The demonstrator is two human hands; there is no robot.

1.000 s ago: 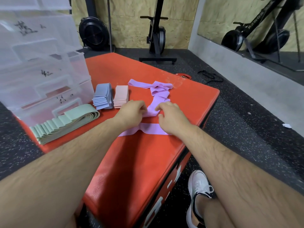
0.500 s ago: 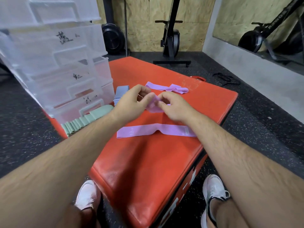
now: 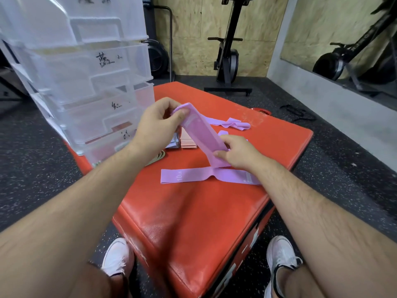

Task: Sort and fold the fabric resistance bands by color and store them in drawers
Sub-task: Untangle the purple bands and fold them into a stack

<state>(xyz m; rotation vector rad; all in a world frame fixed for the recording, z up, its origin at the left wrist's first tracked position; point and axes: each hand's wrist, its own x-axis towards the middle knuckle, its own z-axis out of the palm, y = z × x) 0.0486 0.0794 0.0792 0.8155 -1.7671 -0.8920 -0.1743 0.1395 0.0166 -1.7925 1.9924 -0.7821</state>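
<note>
I hold a purple band [image 3: 200, 134] stretched slantwise between both hands above the red padded box [image 3: 193, 211]. My left hand [image 3: 156, 123] pinches its upper end, and my right hand [image 3: 238, 151] grips its lower end. A second purple band [image 3: 189, 176] lies flat on the box just below, partly under my right wrist. A third purple band [image 3: 227, 122] lies crumpled farther back. Folded pink bands [image 3: 189, 143] and blue bands [image 3: 173, 144] sit behind my left hand, mostly hidden. The edge of the green bands [image 3: 158, 158] shows beneath my left wrist.
A clear plastic drawer unit [image 3: 90, 87] with handwritten labels stands on the box's left part. Dark rubber floor surrounds the box. An exercise machine [image 3: 227, 59] stands at the back wall, another [image 3: 348, 59] at the right. My white shoes [image 3: 117, 257] rest beside the box front.
Both hands lifted one purple band off the box and drew it out long between them, left hand up, right hand low. The view shifted left and closer to the drawers.
</note>
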